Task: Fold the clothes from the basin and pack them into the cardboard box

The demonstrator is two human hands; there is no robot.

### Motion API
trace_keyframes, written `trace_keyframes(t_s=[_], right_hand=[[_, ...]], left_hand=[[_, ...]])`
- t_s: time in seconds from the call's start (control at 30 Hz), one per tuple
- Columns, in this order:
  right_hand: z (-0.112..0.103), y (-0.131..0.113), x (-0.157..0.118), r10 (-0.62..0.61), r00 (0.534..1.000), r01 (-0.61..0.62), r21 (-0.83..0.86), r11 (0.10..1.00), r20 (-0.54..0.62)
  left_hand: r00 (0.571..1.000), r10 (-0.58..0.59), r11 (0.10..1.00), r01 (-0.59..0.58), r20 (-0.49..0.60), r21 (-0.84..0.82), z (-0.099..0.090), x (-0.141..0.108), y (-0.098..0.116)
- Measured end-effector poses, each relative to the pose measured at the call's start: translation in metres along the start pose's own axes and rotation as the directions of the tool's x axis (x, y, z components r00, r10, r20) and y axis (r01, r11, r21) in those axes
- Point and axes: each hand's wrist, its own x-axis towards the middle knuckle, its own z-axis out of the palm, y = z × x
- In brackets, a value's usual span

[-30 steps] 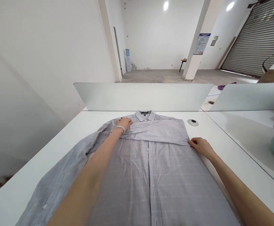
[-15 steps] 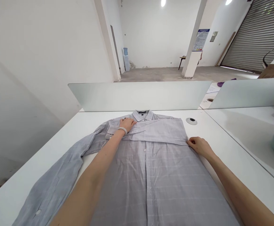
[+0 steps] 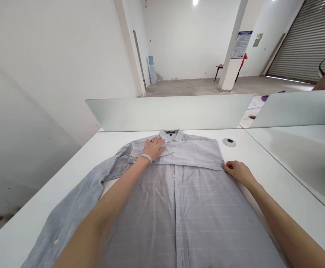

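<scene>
Spread on a smooth white worktop: a grey button-front cloth shirt, collar toward the far edge, folded sleeve across the chest, other sleeve trailing at left. Left hand with fingers splayed on the folded cloth near the collar; right hand pinching the shirt's side edge at the fold. Beyond the collar, a low frosted pale-green panel; near the shirt's shoulder, a round white-rimmed cable hole. Farther back, a grey concrete floor, plain white wall, square white pillar with a blue-headed poster, tall pale water dispenser and, at right, a grey corrugated metal shutter.
</scene>
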Motion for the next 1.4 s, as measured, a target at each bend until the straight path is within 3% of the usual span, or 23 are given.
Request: trace_keyframes(t_s=[0.1,0.27,0.37,0.5,0.57,0.63,0.73,0.8,0.9,1.07,1.23,1.4], right_hand=[[0.0,0.001,-0.001,0.014,1.0,-0.013,-0.018,1.0,0.017],[0.003,0.009,0.002,-0.025,1.0,0.026,-0.01,1.0,0.017],[-0.001,0.016,0.004,-0.072,0.997,0.072,0.026,0.997,0.027],[-0.012,0.014,-0.002,-0.073,0.997,0.074,0.045,0.996,-0.024],[-0.015,0.003,-0.008,-0.091,0.992,0.095,0.039,0.995,-0.089],[-0.013,-0.019,-0.015,-0.158,0.98,0.165,0.051,0.985,-0.12],[0.0,-0.065,-0.025,-0.311,0.948,0.316,0.085,0.945,-0.07],[0.012,-0.099,-0.032,-0.44,0.898,0.44,0.113,0.891,-0.033],[0.03,-0.149,-0.046,-0.621,0.784,0.611,0.175,0.772,-0.004],[0.048,-0.225,-0.075,-0.809,0.588,0.776,0.276,0.568,0.012],[0.054,-0.287,-0.106,-0.88,0.474,0.826,0.334,0.455,0.027],[0.049,-0.322,-0.131,-0.909,0.414,0.804,0.447,0.391,0.05]], left_hand=[[0.991,-0.019,0.999,0.023,0.134,-0.029,-0.003,-0.018,0.005],[0.991,-0.126,0.992,0.127,0.052,-0.023,-0.022,-0.073,0.002],[0.981,-0.191,0.982,0.191,0.031,-0.006,-0.042,-0.132,-0.022],[0.93,-0.368,0.929,0.368,-0.007,0.018,-0.069,-0.229,-0.08],[0.884,-0.466,0.884,0.467,-0.024,0.024,-0.079,-0.275,-0.103],[0.856,-0.516,0.856,0.516,-0.023,0.017,-0.085,-0.313,-0.112],[0.838,-0.546,0.838,0.546,-0.018,0.014,-0.088,-0.352,-0.098],[0.838,-0.545,0.838,0.545,0.037,0.007,-0.09,-0.365,-0.077],[0.828,-0.536,0.84,0.542,0.167,0.009,-0.095,-0.376,-0.047],[0.774,-0.583,0.811,0.57,0.248,0.131,-0.102,-0.39,-0.022],[0.75,-0.623,0.781,0.58,0.224,0.232,-0.103,-0.394,-0.019],[0.708,-0.68,0.729,0.681,0.191,0.071,-0.124,-0.386,-0.042]])
